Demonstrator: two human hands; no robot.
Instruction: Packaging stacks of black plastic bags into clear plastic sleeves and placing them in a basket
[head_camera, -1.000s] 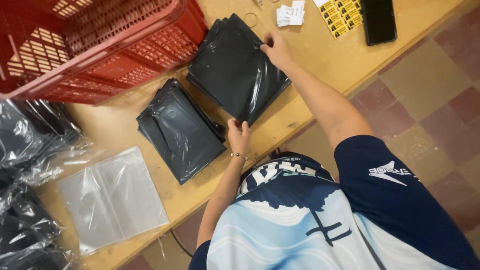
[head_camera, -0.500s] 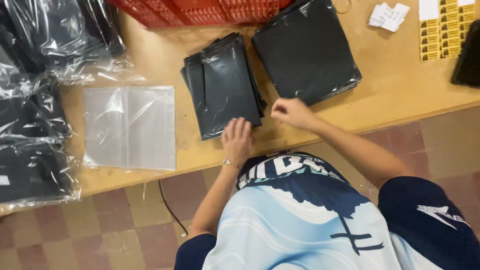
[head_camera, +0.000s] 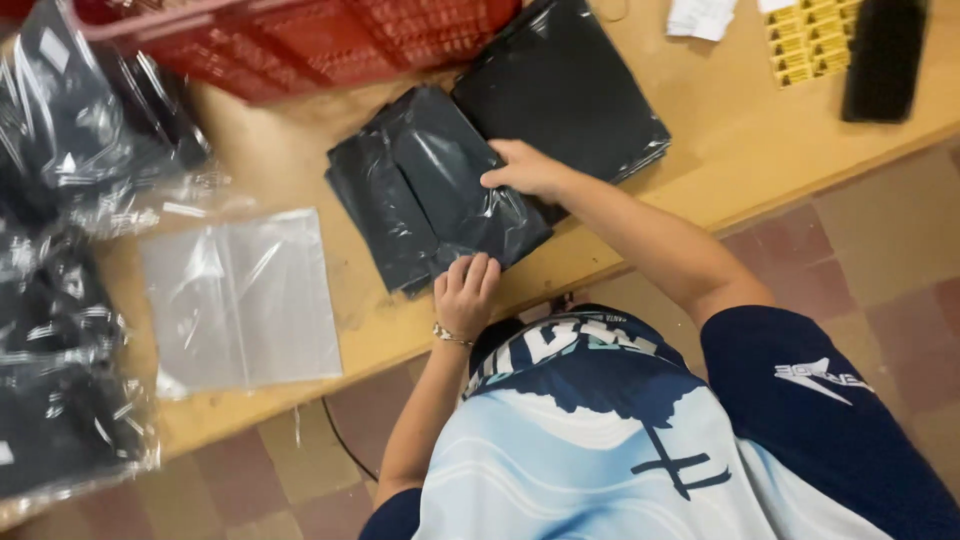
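Moved the right hand (head_camera: 525, 168) since half a second ago, from the near edge of the surface (head_camera: 740, 150) up onto the top of the dark bag (head_camera: 430, 180). Kept the left hand (head_camera: 465, 292) low, at the near edge of that same bag.

Laid the right hand flat and loose on the bag, fingers spread a little, pressing down and gripping nothing. Bent the left fingers down onto the bag's near corner. Could not tell if they pinched it or just touched it.

Found the dark bag lying flat near the front of the surface, just beside a second dark pack (head_camera: 560, 90) and partly tucked under it. Saw a red basket (head_camera: 300, 40) behind both. Saw a clear bag (head_camera: 240, 300) lying flat to the left, a little apart, and a heap of wrapped dark packs (head_camera: 60, 400) further left. Saw a yellow sticker sheet (head_camera: 810, 40), white paper slips (head_camera: 700, 15) and a black flat thing (head_camera: 885, 55) far off to the right.

Looked soft, thin and light, with shiny wrinkles, so likely slippery and floppy. Best taken by an edge or a corner, with a flat hand on top to stop it sliding. Not likely to break, but easy to crease.
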